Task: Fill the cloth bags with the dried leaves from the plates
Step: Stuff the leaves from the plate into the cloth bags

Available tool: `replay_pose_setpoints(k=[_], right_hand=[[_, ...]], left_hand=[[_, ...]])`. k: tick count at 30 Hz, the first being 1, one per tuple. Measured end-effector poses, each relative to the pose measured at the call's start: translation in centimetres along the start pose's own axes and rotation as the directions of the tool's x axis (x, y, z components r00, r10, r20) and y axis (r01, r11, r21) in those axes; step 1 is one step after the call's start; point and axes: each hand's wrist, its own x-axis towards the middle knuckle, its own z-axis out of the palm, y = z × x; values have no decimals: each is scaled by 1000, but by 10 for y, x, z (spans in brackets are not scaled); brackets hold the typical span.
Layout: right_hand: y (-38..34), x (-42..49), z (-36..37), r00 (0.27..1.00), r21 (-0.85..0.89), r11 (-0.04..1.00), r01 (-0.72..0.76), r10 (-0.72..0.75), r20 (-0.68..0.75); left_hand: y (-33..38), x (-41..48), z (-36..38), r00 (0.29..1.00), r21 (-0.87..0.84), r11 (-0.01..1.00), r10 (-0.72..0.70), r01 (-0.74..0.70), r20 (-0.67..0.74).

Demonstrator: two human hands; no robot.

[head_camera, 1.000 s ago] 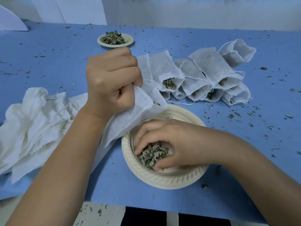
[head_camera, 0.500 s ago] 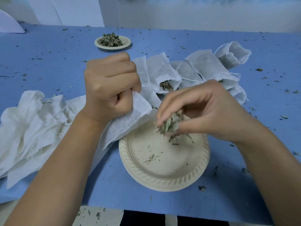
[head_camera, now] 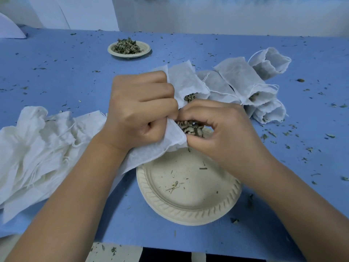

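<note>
Head view, entry: bag-filling in progress. Left hand (head_camera: 139,110): fist clenched round the mouth of a cloth bag (head_camera: 151,154), held over the near plate (head_camera: 188,214). Right hand (head_camera: 222,133): half a second ago it was lifting a pinch of dried leaves (head_camera: 190,127) clear of that plate, and it now pinches them at the bag's opening. Near plate: scraps only, so judged spent once this pinch goes in. Far plate (head_camera: 130,55): heaped leaves. Filled bags (head_camera: 241,78) beyond and empty bags (head_camera: 37,144) at left, all on the counter (head_camera: 56,72).
</note>
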Motion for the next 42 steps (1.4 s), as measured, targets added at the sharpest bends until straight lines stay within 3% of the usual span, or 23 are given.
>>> replay_pose_setpoints(k=[4,8,11,14,17,20,23,28,30,34,38,42], right_hand=[[0,2,-11,986,109,991,-73,55,160],[-3,1,-12,995,168,985,-26,9,102],[-4,-1,-1,998,41,997,60,-61,31],[-4,-3,8,995,-68,995,77,-73,61],[-1,-1,0,994,91,996,-22,12,107],[0,1,-12,969,353,909,-221,163,187],[-1,1,-15,972,455,861,-225,170,160],[-1,0,-14,989,462,877,-134,149,3],[-1,-1,-11,993,379,921,-93,115,-36],[-2,-1,-2,999,152,988,5,-13,51],[1,3,-15,973,382,906,-181,107,207],[-1,0,-13,984,517,837,-179,148,100]], left_hand=[[0,1,-2,999,34,999,-35,34,28],[-1,1,-4,998,27,999,-44,43,37],[1,2,-1,999,4,1000,-19,19,33],[4,2,3,999,-5,1000,-1,1,47],[1,1,1,998,-13,999,-32,32,56],[-2,0,-2,997,-7,998,-60,61,42],[-1,0,-2,997,4,998,-70,70,34],[-1,0,-2,998,-21,998,-64,64,25],[0,1,-1,998,-27,998,-58,58,23],[1,2,0,999,-35,998,-48,49,25],[-1,1,-3,997,-22,997,-77,78,18],[0,1,-4,995,-13,995,-94,94,25]])
